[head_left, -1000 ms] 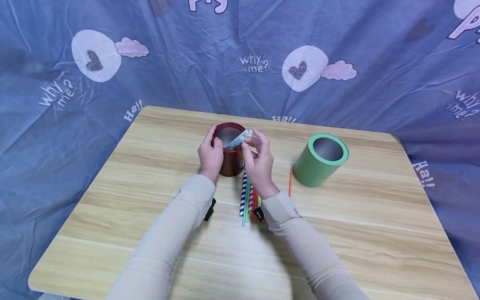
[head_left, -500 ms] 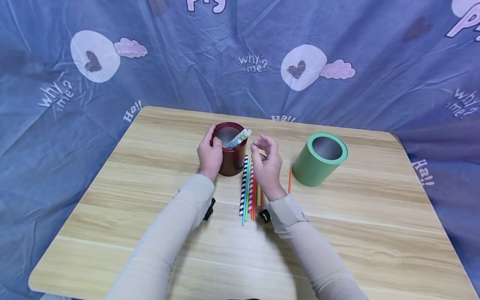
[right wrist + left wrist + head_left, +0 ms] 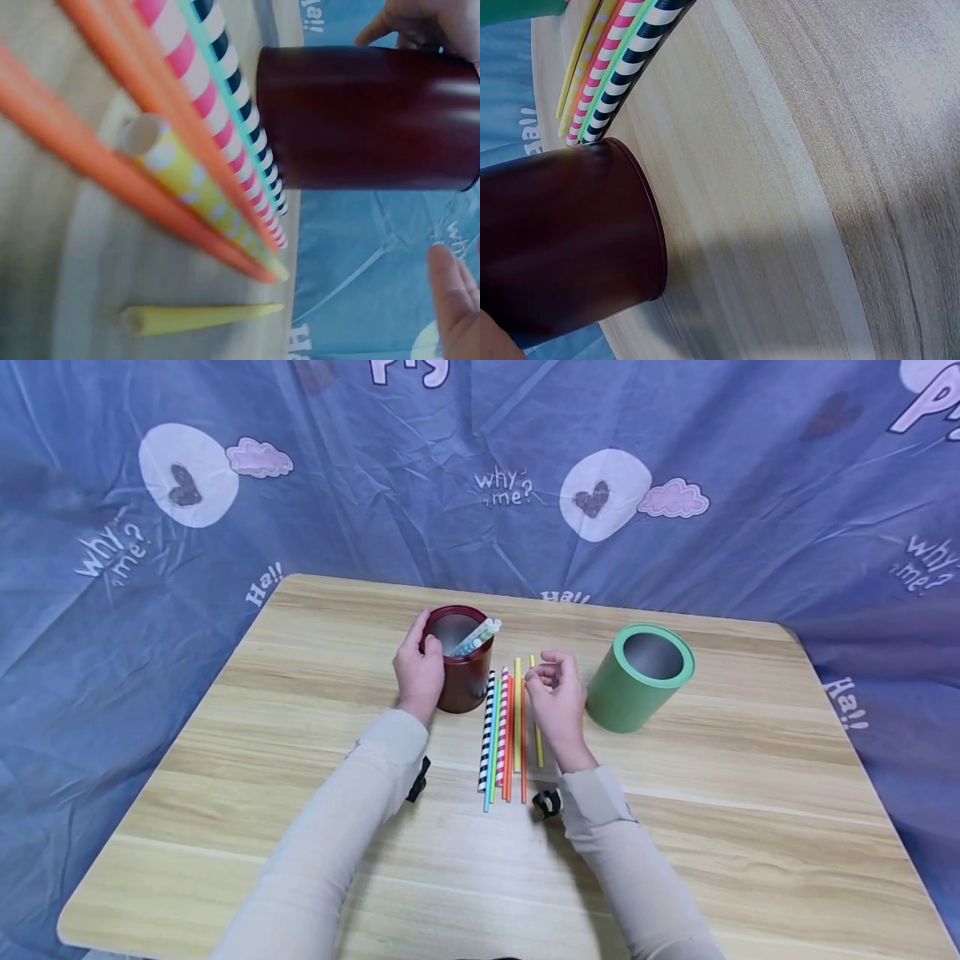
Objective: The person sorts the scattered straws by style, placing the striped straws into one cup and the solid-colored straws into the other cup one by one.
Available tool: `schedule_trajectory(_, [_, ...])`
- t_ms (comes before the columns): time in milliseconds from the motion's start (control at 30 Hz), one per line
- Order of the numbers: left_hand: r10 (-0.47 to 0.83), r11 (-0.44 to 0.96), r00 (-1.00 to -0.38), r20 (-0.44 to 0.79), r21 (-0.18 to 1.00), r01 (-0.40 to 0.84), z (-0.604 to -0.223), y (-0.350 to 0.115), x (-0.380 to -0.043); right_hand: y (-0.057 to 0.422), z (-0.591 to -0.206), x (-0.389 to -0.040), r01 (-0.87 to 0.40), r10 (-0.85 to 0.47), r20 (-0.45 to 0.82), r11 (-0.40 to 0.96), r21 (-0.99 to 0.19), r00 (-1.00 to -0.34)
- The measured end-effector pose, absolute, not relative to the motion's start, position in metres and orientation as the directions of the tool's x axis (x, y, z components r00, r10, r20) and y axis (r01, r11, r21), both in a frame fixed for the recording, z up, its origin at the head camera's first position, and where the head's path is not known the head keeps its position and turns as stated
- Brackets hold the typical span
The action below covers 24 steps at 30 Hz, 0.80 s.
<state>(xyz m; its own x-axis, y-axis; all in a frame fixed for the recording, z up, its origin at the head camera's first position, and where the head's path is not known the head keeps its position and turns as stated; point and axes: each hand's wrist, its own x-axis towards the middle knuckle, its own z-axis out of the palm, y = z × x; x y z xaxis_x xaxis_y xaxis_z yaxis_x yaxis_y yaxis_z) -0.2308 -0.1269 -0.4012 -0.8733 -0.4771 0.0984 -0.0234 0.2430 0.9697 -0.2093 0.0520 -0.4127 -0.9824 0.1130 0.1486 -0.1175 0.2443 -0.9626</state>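
Note:
My left hand point(image 3: 420, 672) grips the side of a dark red can point(image 3: 467, 683), thumb at its rim. Several pale straws with blue-green patterns point(image 3: 474, 639) lean out of the can's mouth toward the right. My right hand point(image 3: 558, 706) holds nothing; its fingers are loosely bent over a thin yellow straw point(image 3: 539, 750). Beside the can lie more straws in a row: a black-striped straw point(image 3: 487, 739), a pink-striped straw point(image 3: 502, 727), a yellow dotted straw point(image 3: 202, 187) and several plain ones. In the right wrist view, the dark red can point(image 3: 367, 116) stands past the row.
A green can point(image 3: 626, 693) stands just right of my right hand, its mouth facing up. The wooden table point(image 3: 262, 735) reaches back to a blue printed curtain point(image 3: 337, 510). Black wrist straps point(image 3: 547, 803) hang under both cuffs.
My right hand has left the pale straws in the dark red can and moved right and nearer, over the thin yellow straw. The left hand stays on the can.

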Motion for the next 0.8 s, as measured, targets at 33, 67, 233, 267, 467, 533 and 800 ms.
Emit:
schedule_trajectory(33, [-0.476,0.241,-0.874,0.097,0.97,-0.024,-0.401,-0.127,-0.231,0.053,-0.414,-0.209,-0.076,0.107,0.108,0.269,-0.96,-0.988])
schedule_trajectory(67, [-0.476,0.239,-0.874,0.097,0.971,-0.023,-0.401,-0.127,-0.231,0.054,-0.415,-0.209,-0.038,0.098,0.069,0.289,-0.957,-0.993])
schedule_trajectory(233, [-0.48,0.237,-0.871,0.101,0.971,-0.018,-0.402,-0.127,-0.231,0.056,-0.42,-0.21,0.113,0.036,-0.108,0.42,-0.901,-0.993])
schedule_trajectory(267, [-0.48,0.238,-0.871,0.103,0.971,-0.016,-0.402,-0.127,-0.231,0.057,-0.421,-0.21,0.13,0.024,-0.133,0.441,-0.888,-0.991])
schedule_trajectory(467, [-0.478,0.238,-0.872,0.105,0.971,-0.014,-0.402,-0.127,-0.231,0.058,-0.427,-0.212,0.172,-0.018,-0.211,0.517,-0.838,-0.977])
schedule_trajectory(533, [-0.477,0.236,-0.872,0.105,0.972,-0.012,-0.402,-0.128,-0.231,0.058,-0.43,-0.213,0.176,-0.022,-0.222,0.534,-0.827,-0.975])
schedule_trajectory(800, [-0.474,0.242,-0.873,0.115,0.97,-0.004,-0.401,-0.127,-0.231,0.057,-0.439,-0.216,0.2,-0.065,-0.306,0.624,-0.756,-0.95])
